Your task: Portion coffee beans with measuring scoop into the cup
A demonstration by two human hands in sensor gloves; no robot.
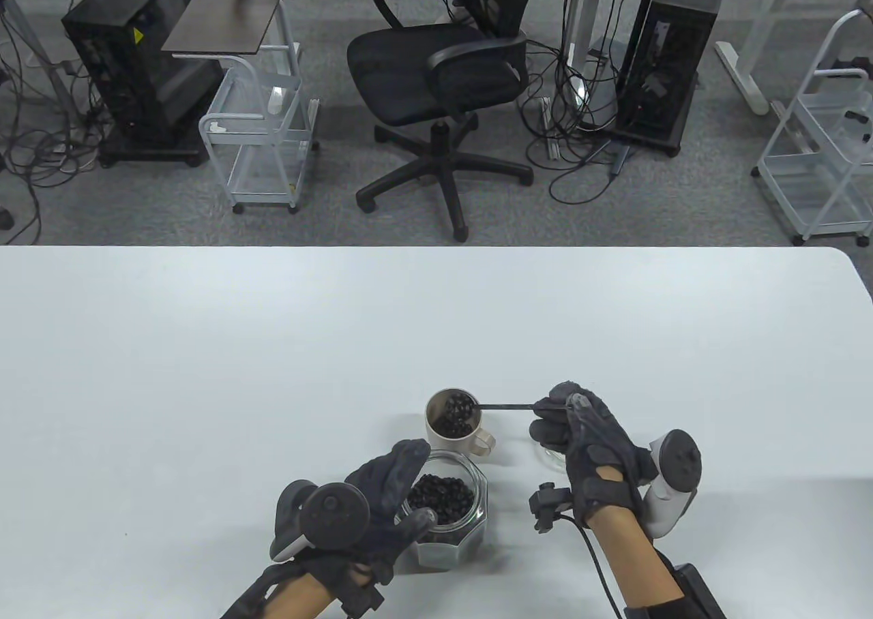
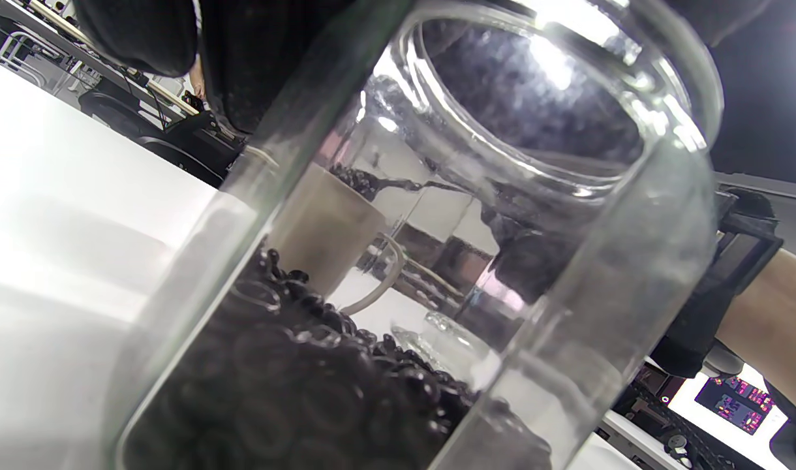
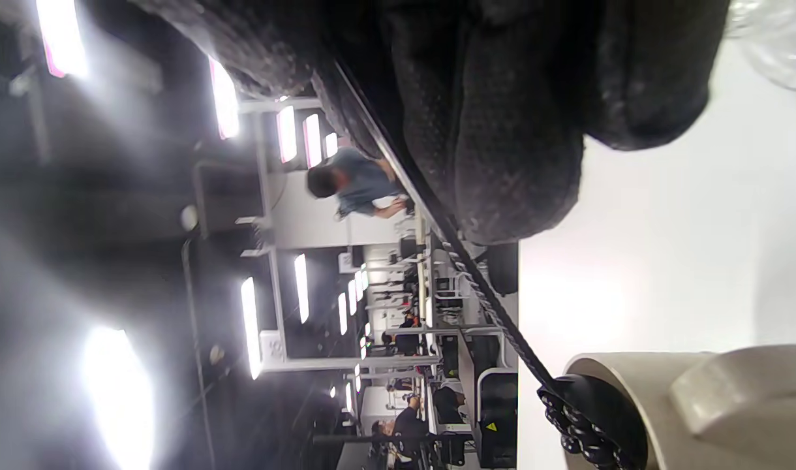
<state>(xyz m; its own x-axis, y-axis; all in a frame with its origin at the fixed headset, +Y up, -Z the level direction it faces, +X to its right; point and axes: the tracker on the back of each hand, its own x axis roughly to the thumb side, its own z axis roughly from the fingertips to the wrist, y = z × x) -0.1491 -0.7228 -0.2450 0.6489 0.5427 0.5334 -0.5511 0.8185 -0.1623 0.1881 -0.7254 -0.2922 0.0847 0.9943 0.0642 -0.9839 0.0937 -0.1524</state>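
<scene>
A beige cup (image 1: 455, 431) with a handle stands on the white table, holding dark coffee beans. My right hand (image 1: 576, 428) pinches the thin handle of a dark measuring scoop (image 1: 501, 407), whose bean-filled bowl (image 3: 584, 414) hovers over the cup's mouth (image 3: 639, 405). Just in front of the cup is a faceted glass jar (image 1: 447, 518) of coffee beans (image 2: 293, 385). My left hand (image 1: 389, 503) grips the jar's left side. In the left wrist view the cup (image 2: 323, 225) shows through the jar's glass (image 2: 567, 274).
A clear glass lid (image 1: 551, 455) lies on the table under my right hand. The white table (image 1: 273, 346) stretches left and far. Beyond its far edge stand an office chair (image 1: 443, 80), wire carts (image 1: 262, 128) and computer towers.
</scene>
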